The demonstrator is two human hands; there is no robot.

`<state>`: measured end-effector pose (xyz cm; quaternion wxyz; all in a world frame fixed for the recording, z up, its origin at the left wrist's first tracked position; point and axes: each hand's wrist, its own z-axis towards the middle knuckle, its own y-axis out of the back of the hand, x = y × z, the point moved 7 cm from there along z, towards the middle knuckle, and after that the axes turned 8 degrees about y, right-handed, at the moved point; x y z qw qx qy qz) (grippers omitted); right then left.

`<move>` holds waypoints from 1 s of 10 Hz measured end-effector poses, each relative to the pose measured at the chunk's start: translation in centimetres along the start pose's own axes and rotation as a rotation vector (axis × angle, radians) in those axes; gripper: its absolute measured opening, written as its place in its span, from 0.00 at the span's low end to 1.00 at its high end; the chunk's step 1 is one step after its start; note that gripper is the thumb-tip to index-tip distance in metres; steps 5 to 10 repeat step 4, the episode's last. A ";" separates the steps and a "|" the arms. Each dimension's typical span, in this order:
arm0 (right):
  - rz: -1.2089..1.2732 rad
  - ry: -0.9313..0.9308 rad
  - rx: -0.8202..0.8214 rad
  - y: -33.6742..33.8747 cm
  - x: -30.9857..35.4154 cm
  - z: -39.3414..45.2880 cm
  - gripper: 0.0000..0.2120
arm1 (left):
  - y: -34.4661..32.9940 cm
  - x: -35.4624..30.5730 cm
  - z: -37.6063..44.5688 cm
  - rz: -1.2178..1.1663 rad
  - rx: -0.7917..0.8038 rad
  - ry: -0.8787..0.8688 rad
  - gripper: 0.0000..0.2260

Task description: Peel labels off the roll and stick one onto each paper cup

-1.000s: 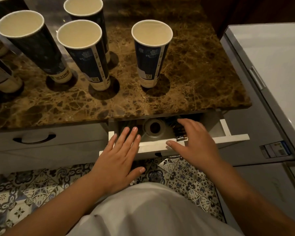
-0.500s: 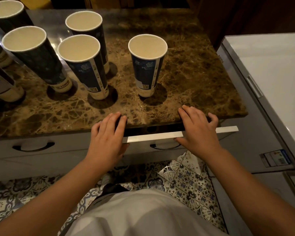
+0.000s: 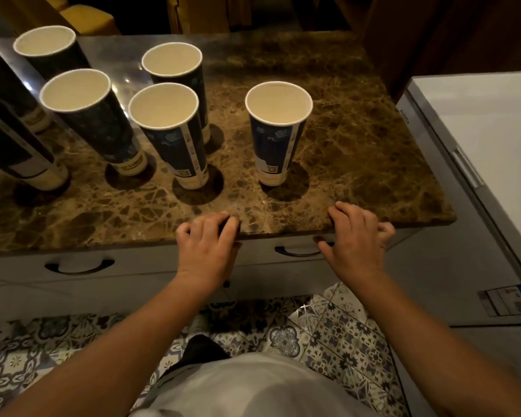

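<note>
Drawer now closed; left hand, right hand pressing front.

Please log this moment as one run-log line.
drawer: closed | left hand: at counter edge | right hand: on drawer front | cups: upright | label roll: unseen

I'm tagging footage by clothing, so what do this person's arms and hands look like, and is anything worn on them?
Both forearms are bare as far as the frame shows, with no sleeve, glove or watch in sight. The left hand and the right hand show no ring or wristband that I can make out in the dim light. Below the arms, a light grey or white garment covers the torso.
</note>
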<state>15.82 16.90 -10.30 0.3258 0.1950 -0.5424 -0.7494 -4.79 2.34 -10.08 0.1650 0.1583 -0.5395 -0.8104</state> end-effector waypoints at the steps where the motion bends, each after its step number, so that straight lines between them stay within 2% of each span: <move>1: 0.020 -0.038 0.022 0.0 0.3 -0.1 0.32 | 0.1 0.1 0.1 0.012 0.067 -0.003 0.28; 2: 0.005 -0.077 0.071 0.4 1.2 0.0 0.32 | 1.2 -0.2 -0.2 -0.036 0.242 -0.036 0.29; 3: 0.003 -0.047 0.043 2.2 3.3 -0.1 0.31 | 4.3 1.0 -0.9 -0.133 0.260 -0.083 0.33; 4: 0.066 0.072 -0.068 5.8 7.6 0.2 0.35 | 9.6 3.1 -0.8 -0.192 0.165 -0.071 0.36; 10: 0.066 0.072 -0.068 5.8 7.6 0.2 0.35 | 9.6 3.1 -0.8 -0.192 0.165 -0.071 0.36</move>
